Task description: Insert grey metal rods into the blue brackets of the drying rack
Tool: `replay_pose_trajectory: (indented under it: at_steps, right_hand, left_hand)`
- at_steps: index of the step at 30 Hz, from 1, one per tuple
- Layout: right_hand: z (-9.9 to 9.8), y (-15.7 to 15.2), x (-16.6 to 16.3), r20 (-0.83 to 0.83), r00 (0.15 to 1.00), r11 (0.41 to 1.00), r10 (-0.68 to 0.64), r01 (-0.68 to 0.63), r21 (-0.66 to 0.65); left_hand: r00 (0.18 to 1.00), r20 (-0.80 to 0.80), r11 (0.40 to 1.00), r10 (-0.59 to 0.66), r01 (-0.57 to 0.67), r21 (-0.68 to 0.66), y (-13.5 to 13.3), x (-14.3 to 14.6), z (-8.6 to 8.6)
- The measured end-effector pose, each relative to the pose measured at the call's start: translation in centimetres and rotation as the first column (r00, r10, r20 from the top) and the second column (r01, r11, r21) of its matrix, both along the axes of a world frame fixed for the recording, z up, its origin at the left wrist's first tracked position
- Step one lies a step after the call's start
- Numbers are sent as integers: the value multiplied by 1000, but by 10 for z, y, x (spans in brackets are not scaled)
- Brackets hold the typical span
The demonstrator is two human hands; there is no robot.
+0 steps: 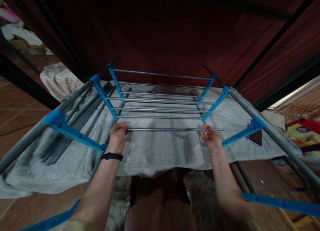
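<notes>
My left hand (118,133) and my right hand (210,136) each grip one end of a thin grey metal rod (172,129), held level. The rod hangs just in front of a rack shelf (160,101) made of several parallel metal rods set between blue plastic side brackets (105,94). My left wrist wears a black band (111,156). Both hands have their fingers closed round the rod, which sticks out past my right hand.
A grey fleece blanket (155,151) lies under the rack on the tiled floor. Loose grey poles (75,124) lie at the left. More blue brackets (72,131) and frame tubes flank both sides. A phone (255,137) rests at the right. Dark red fabric hangs behind.
</notes>
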State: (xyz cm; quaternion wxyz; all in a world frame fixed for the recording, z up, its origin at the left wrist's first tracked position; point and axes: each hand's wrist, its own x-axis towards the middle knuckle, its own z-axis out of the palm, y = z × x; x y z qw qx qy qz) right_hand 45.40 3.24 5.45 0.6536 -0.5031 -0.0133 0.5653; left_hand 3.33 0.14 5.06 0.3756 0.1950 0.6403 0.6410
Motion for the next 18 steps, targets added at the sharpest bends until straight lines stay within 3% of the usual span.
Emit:
replay_pose_trajectory:
  at_steps: [6, 11, 18]
  right_hand:
    - [1, -1, -6, 6, 1000, 1000, 8, -8, 18]
    - [3, -1, -10, 2, 1000, 1000, 16, -16, 14]
    - [3, 0, -10, -8, 1000, 1000, 24, -24, 12]
  left_hand:
    - [986, 137, 994, 92, -99, 47, 2, 1, 1]
    - [968, 249, 998, 29, -40, 39, 0, 2, 6]
    - [970, 239, 999, 48, -41, -35, -1, 6, 13]
